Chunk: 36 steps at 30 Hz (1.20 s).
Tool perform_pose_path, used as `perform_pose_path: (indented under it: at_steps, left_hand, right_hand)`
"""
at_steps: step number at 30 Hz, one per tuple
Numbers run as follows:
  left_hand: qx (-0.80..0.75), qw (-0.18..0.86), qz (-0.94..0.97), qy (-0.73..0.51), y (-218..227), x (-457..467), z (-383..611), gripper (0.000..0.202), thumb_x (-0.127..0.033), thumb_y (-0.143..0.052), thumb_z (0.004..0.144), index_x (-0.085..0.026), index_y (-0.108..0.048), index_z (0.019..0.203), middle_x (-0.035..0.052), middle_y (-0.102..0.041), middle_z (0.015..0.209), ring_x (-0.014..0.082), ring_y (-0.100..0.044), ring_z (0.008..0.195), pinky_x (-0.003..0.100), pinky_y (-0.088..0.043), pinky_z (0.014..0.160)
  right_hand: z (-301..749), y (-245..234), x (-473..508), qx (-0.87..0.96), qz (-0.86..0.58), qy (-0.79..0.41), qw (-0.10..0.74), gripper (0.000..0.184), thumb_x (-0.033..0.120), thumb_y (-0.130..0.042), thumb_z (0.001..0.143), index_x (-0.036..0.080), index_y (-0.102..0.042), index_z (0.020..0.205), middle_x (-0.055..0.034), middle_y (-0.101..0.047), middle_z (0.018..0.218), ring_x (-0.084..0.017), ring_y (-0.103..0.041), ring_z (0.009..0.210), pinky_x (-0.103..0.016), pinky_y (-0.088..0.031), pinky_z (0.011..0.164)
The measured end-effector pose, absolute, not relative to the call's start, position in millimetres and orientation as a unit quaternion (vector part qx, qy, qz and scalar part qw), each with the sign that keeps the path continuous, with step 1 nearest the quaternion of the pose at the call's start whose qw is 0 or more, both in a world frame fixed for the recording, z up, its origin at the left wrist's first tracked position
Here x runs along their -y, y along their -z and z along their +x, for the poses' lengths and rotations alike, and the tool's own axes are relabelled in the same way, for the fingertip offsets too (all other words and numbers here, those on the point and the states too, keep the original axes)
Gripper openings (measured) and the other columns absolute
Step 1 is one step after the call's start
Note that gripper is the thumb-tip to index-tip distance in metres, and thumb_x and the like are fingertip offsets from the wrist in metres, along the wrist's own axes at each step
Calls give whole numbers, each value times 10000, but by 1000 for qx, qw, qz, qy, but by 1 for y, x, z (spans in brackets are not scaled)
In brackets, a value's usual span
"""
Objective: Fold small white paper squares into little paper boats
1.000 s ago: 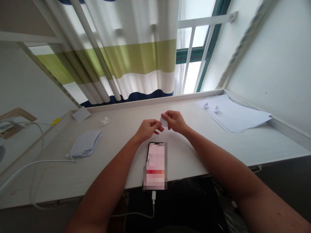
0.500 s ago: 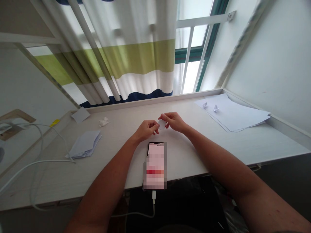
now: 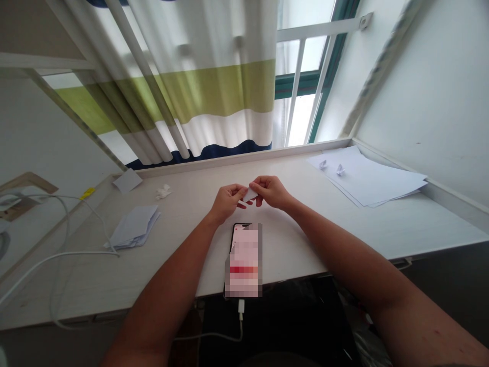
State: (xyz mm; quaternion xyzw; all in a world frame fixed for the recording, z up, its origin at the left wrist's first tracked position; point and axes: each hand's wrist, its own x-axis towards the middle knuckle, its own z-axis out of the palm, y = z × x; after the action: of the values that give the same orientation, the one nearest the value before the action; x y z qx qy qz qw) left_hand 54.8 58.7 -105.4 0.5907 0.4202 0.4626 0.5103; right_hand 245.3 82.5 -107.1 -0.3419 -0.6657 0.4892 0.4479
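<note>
A small folded piece of white paper (image 3: pixel 250 194) is held up between my two hands, a little above the white desk. My left hand (image 3: pixel 228 201) pinches its left side with thumb and fingers. On the other side, my right hand (image 3: pixel 272 192) grips the upper right part, its fingertips close to the left ones. Fingers cover much of the paper, so its full shape is hidden. Just below the hands a phone (image 3: pixel 246 255) lies on the desk near its front edge, its screen blurred out.
A stack of folded white paper (image 3: pixel 133 227) lies to the left, by a white cable (image 3: pixel 84 254). Crumpled tissue (image 3: pixel 163 191) and a paper square (image 3: pixel 127 181) sit behind. Large sheets (image 3: pixel 374 176) at the right bear two small folded paper pieces (image 3: pixel 340 169). A charging cable (image 3: pixel 241 311) hangs from the phone.
The paper has turned and tilted between my fingers, showing less of its face. My left hand has shifted slightly up, and my right fingers have closed in around the paper.
</note>
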Motion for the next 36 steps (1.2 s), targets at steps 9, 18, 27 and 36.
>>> perform_pose_path:
  at_steps: [9, 18, 27, 36]
  left_hand:
    - [-438, 523, 525, -509, 100, -60, 52, 459, -541, -926, 724, -155, -729, 874, 72, -762, 841, 201, -740, 764, 281, -598, 585]
    - [-433, 479, 495, -581, 100, -63, 52, 534, -596, -934, 692, -157, -729, 916, 68, -778, 859, 248, -789, 863, 353, -655, 694]
    - [-442, 451, 472, -615, 100, -67, 49, 547, -614, -935, 700, -167, -695, 902, 81, -787, 911, 269, -815, 872, 331, -638, 663]
    - [-430, 466, 486, -601, 101, -63, 56, 520, -582, -947, 676, -154, -722, 867, 78, -791, 846, 255, -800, 848, 328, -634, 659]
  right_hand:
    - [244, 109, -85, 618, -338, -511, 493, 560, 711, -807, 838, 189, -636, 950, -17, -757, 671, -145, -676, 458, -228, -509, 424]
    - [243, 107, -81, 646, -319, -528, 450, 633, 764, -831, 776, 145, -769, 896, -60, -773, 791, -144, -715, 583, -274, -615, 560]
    - [239, 110, -78, 661, -335, -497, 452, 527, 679, -818, 842, 163, -718, 822, -36, -735, 716, -132, -689, 546, -245, -553, 528]
    - [239, 107, -78, 633, -338, -493, 493, 588, 725, -865, 753, 160, -732, 847, -40, -744, 727, -138, -682, 518, -245, -505, 471]
